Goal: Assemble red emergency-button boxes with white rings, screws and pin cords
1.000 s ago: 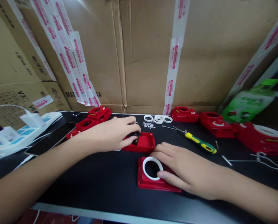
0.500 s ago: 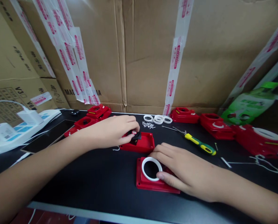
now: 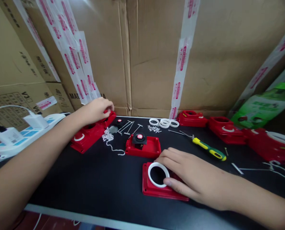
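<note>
My right hand holds a red plastic cover flat on the black table. Its thumb rests against the white ring around the cover's round hole, and the fingers reach over the far side. At the back left, my left hand has its fingers bent around a red plastic housing, mostly hidden beneath it. Between the hands lies an open red box with a black round part, red-labelled on top, sitting in its left half.
Loose white rings and small screws lie at the back. A yellow-green screwdriver and more red housings are on the right. White string, metal T-shaped rods and a power strip are on the left.
My left hand has left the black part in the open red box and moved back and left to the red housing. My right hand has stayed on the cover. The view has shifted slightly.
</note>
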`<state>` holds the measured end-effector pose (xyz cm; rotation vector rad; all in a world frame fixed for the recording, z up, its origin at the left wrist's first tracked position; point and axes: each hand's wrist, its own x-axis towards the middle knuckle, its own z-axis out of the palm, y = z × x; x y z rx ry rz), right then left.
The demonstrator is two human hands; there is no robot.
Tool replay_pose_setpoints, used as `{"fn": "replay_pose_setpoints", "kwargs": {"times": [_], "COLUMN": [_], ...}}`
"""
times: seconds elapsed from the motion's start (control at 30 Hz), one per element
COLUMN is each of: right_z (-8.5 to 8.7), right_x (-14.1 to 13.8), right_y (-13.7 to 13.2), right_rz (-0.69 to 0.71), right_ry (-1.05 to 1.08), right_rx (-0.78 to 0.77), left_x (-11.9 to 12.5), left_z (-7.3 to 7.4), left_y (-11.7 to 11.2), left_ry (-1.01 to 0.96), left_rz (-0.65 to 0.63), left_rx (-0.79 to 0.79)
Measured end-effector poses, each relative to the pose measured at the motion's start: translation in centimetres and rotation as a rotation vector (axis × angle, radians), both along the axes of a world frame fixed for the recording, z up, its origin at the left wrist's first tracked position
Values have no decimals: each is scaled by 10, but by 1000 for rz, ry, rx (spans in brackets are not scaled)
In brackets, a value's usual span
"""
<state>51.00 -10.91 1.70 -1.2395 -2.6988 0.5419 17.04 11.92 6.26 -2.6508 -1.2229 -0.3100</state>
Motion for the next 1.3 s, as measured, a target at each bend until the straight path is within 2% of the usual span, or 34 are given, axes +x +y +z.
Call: {"fn": "replay_pose_setpoints", "kwargs": {"times": [0.2,0.33,0.47,0.73,1.03,1.17,1.3], "right_z": [1,-1,-1,-1,1,-1,-1], "right_x": [0,0,0,0,-1,0,1], "right_y": [-1,-1,0,0,0,0,-1], "right_rz": [-6,-4,0,6,7,8,9], "right_ry": [-15,-14,-12,-12,-12,-9,-2], "right_rx": [6,2,4,14,13,6,11], "left_x": [3,7,12,13,8,20,42], "left_z": [-24,-36,-40,-36,-13,-7,-4], "left_y": [-5,-7,-7,-10,-17,-30,-56], "left_ry": [187,245,271,262,125,-14,-156], "left_rz": [2,30,27,34,49,-5,-121], "left_rx": [-265,-278,-266,-265,-297,-238,-237]}}
